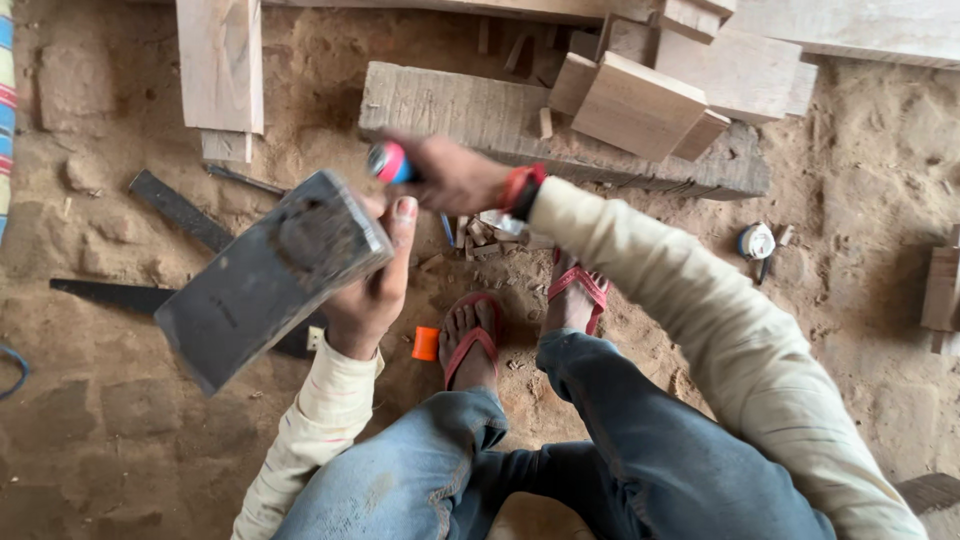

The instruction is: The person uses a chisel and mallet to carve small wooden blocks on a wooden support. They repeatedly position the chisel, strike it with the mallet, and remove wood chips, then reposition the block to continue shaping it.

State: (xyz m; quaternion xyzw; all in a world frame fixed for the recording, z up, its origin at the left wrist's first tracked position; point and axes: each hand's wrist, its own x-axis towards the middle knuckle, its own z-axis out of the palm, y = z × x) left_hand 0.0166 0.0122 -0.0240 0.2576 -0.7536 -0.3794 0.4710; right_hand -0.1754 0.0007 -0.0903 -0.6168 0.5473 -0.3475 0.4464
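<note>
Axe head [265,280] in left hand [372,290]

rough carpentry workshop, outdoors-style dirt floor [120,430]. cut wood blocks [640,105] at 12 o'clock, handsaw [120,295] at 9, sawdust everywhere.

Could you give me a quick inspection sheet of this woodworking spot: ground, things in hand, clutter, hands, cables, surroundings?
Surface: sandy ground strewn with wood chips.
Job's things: dark grey wooden block held tilted in the left hand; pink-and-blue handled tool gripped by the right hand, its tip hidden.
Clutter: saw blade, flat dark bar, orange cap, small offcuts, tape measure.
Hands: both closed on their items.
Cables: blue loop at the left edge, kind unclear.
Surroundings: long beam, stacked boards, plank.
</note>
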